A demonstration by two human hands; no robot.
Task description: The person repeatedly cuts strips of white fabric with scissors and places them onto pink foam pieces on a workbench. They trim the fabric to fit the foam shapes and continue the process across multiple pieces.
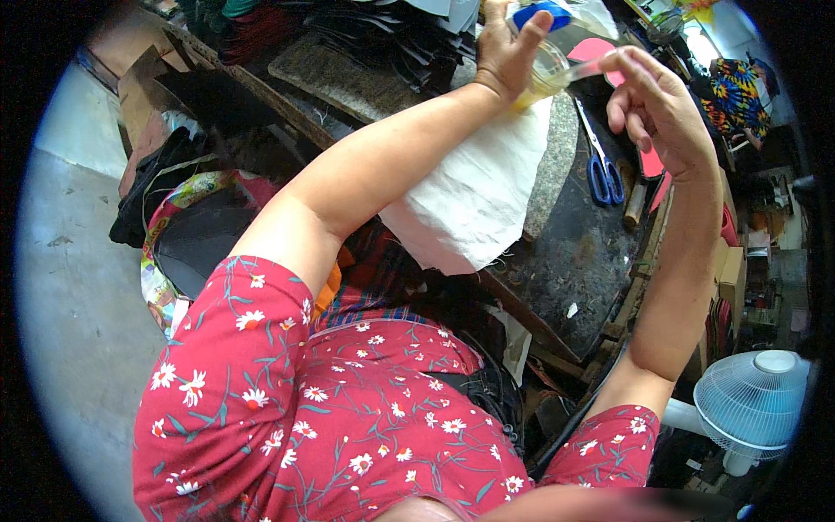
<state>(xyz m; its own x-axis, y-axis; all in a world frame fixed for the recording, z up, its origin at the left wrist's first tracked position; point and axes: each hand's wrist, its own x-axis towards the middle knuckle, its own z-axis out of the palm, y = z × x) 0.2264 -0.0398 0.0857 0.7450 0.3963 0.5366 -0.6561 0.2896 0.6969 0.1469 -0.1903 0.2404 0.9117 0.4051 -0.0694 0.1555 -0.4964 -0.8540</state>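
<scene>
**Two hands and a jar at the messy bench**

The dark work table [574, 261] is crowded. One pair of blue-handled scissors [602, 170] lies on it, just beside a small wooden handle [636, 204]. A big white cloth [474, 200] hangs over the table edge, under the left forearm. A rough brown mat [339, 78] sits further back, near a heap of dark pieces [391, 35]. One white fan [750, 407] stands low on the right, and a colourful bag [187, 235] rests on the grey floor to the left.

The left hand [504, 48] is curled around a clear jar [544, 74] with yellowish stuff inside — it is held up at the far end of the table. The blue lid [539, 13] shows just above the fingers. The hand hides much of the jar.

The right hand [657, 109] is close beside the jar. Its fingers are bent and pinch a thin clear stick [584, 70] that points into the jar. Pink shapes [651, 161] lie behind this hand.
</scene>
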